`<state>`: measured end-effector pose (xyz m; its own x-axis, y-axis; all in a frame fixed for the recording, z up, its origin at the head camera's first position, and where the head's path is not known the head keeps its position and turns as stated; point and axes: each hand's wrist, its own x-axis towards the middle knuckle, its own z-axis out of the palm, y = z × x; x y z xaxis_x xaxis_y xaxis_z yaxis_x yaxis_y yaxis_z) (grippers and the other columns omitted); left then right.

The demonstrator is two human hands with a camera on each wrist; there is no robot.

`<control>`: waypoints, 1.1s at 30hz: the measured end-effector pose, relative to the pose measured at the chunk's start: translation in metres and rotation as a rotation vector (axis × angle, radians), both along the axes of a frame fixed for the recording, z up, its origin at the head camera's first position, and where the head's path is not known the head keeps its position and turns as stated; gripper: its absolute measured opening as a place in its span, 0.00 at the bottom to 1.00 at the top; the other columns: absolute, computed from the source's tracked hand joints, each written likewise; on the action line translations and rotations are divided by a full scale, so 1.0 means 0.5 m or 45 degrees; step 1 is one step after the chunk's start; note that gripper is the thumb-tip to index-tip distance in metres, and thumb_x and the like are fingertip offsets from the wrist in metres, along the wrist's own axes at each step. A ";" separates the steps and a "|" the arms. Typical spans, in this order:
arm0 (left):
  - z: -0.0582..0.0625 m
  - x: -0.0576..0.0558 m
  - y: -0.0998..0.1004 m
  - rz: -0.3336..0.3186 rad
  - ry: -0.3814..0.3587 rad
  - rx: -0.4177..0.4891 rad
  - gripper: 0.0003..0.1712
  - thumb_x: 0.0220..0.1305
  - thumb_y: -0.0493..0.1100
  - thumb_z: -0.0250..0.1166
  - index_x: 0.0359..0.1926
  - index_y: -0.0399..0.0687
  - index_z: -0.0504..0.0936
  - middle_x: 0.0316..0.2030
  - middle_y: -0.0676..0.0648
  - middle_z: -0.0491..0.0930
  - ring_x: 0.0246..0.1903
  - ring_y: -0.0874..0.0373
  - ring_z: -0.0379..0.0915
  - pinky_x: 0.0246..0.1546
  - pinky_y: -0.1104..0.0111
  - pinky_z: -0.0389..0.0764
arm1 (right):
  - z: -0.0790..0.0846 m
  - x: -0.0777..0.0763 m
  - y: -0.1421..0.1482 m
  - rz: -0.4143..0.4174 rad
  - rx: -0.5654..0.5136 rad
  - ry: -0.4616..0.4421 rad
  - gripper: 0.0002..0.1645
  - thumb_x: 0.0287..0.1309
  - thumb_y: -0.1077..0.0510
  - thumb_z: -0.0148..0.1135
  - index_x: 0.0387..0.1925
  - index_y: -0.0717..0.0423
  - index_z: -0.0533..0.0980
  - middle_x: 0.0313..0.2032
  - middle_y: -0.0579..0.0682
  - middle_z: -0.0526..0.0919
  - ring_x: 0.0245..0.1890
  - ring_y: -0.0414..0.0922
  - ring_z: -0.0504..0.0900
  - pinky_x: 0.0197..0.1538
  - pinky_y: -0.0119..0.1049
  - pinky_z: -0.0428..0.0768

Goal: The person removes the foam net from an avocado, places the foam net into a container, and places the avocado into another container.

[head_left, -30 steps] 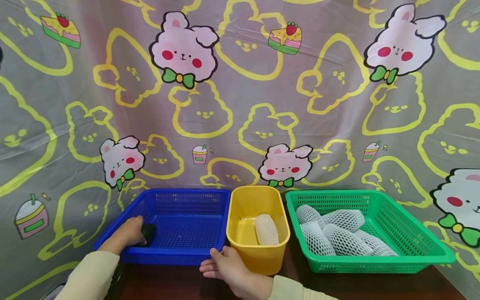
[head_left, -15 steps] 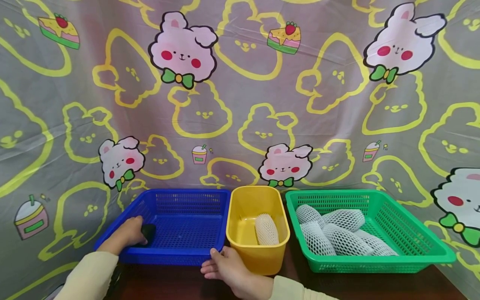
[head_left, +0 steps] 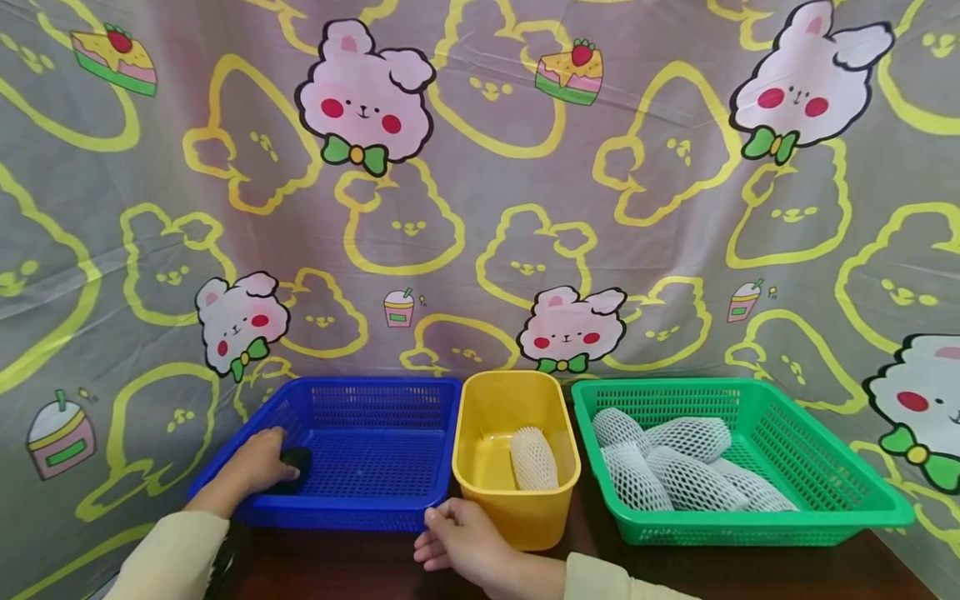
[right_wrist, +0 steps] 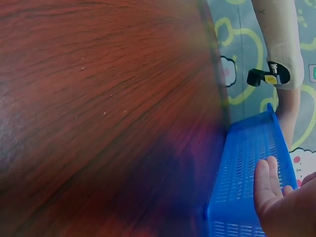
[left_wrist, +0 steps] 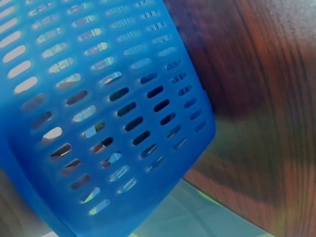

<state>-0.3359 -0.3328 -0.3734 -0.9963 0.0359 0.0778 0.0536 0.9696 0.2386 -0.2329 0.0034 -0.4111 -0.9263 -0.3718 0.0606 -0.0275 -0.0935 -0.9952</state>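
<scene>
My left hand [head_left: 258, 460] reaches over the left side of the blue basket [head_left: 352, 503], its thumb against a dark green rounded object [head_left: 297, 467] that is partly covered by the hand. Most fingers of that hand are hidden from the head camera; in the left wrist view only the basket's slotted wall [left_wrist: 123, 118] and the table show. At the basket's front right corner is my right hand [head_left: 468, 542], thumb by the rim and fingers extended, with nothing in its grasp. The right wrist view shows its fingers [right_wrist: 265, 177] straight in front of the basket wall.
A yellow bin [head_left: 517, 500] holding one piece in white foam netting [head_left: 534, 460] stands beside the blue basket. To its right, a green basket [head_left: 750, 527] holds several netted pieces [head_left: 693, 481]. Dark wooden table [head_left: 337, 567] in front, patterned cloth [head_left: 465, 208] behind.
My right hand has shifted slightly right and toward me, at the blue basket's corner. The left hand's thumb has moved a little further over the dark green object.
</scene>
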 end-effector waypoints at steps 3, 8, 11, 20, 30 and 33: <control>0.004 0.005 0.007 0.008 0.036 0.026 0.39 0.50 0.41 0.76 0.52 0.14 0.67 0.48 0.20 0.71 0.51 0.25 0.66 0.51 0.41 0.69 | 0.007 0.002 0.007 0.008 0.030 0.009 0.09 0.71 0.64 0.49 0.35 0.67 0.71 0.27 0.56 0.81 0.28 0.51 0.84 0.32 0.42 0.84; 0.013 0.015 0.017 -0.014 0.092 0.045 0.39 0.52 0.41 0.74 0.53 0.14 0.67 0.51 0.19 0.70 0.53 0.24 0.64 0.52 0.40 0.68 | 0.016 0.005 0.022 0.042 0.067 0.077 0.08 0.69 0.66 0.51 0.36 0.69 0.72 0.27 0.56 0.81 0.28 0.54 0.84 0.32 0.45 0.84; 0.019 0.020 0.021 -0.025 0.128 0.056 0.39 0.52 0.41 0.74 0.54 0.15 0.67 0.51 0.19 0.69 0.53 0.24 0.64 0.52 0.39 0.68 | 0.025 0.007 0.035 0.082 0.085 0.144 0.08 0.69 0.66 0.51 0.36 0.70 0.73 0.28 0.58 0.82 0.29 0.56 0.84 0.33 0.47 0.84; 0.045 0.039 0.048 -0.096 0.206 0.081 0.39 0.51 0.43 0.75 0.54 0.18 0.69 0.51 0.21 0.71 0.53 0.26 0.65 0.51 0.40 0.69 | 0.069 0.014 0.075 0.172 0.177 0.369 0.10 0.70 0.64 0.51 0.36 0.68 0.74 0.30 0.54 0.82 0.28 0.45 0.84 0.33 0.38 0.83; 0.054 0.073 0.109 -0.193 0.256 0.139 0.38 0.54 0.44 0.74 0.57 0.22 0.70 0.53 0.25 0.72 0.54 0.30 0.67 0.50 0.42 0.71 | 0.111 0.015 0.120 0.144 0.303 0.458 0.09 0.71 0.61 0.52 0.36 0.62 0.75 0.31 0.49 0.82 0.31 0.46 0.84 0.36 0.34 0.82; 0.057 0.086 0.130 -0.245 0.290 0.172 0.37 0.54 0.44 0.74 0.57 0.24 0.71 0.53 0.27 0.73 0.54 0.31 0.69 0.50 0.43 0.72 | 0.120 0.015 0.136 0.130 0.328 0.458 0.10 0.71 0.60 0.52 0.36 0.61 0.76 0.31 0.49 0.82 0.32 0.46 0.84 0.38 0.34 0.82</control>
